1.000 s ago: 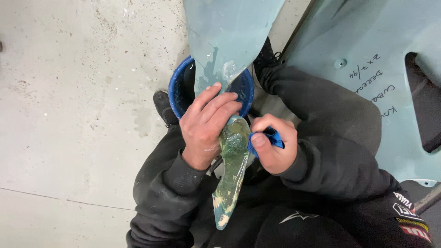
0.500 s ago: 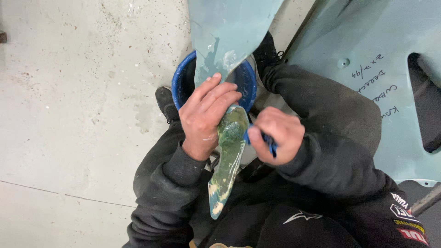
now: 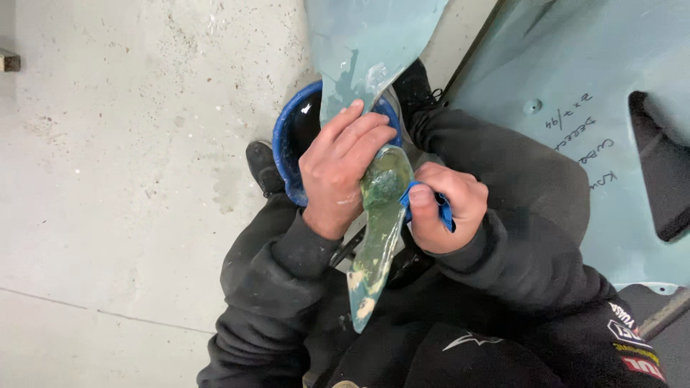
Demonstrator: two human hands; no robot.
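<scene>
- Resting over the lap, the pale green panel (image 3: 374, 43) narrows to a tip (image 3: 374, 251) with worn, mottled paint; the upper part looks untouched.
- A blue bucket (image 3: 287, 144) stands beneath on the floor.
- The left hand (image 3: 338, 172) is closed around the tip.
- The right hand (image 3: 445, 208) is pinched on a blue sanding pad (image 3: 411, 192), pressed against the tip's edge.

Pale grey concrete floor (image 3: 129, 187) fills the left side of the view; its surface is speckled, pitted and stained, with a thin straight joint line (image 3: 93, 310) crossing at lower left. A small brownish wooden block (image 3: 9, 62) lies at the far left edge. A large pale blue-green painted panel (image 3: 575, 79) with handwritten marks occupies the upper right. Lighting is even and diffuse.
</scene>
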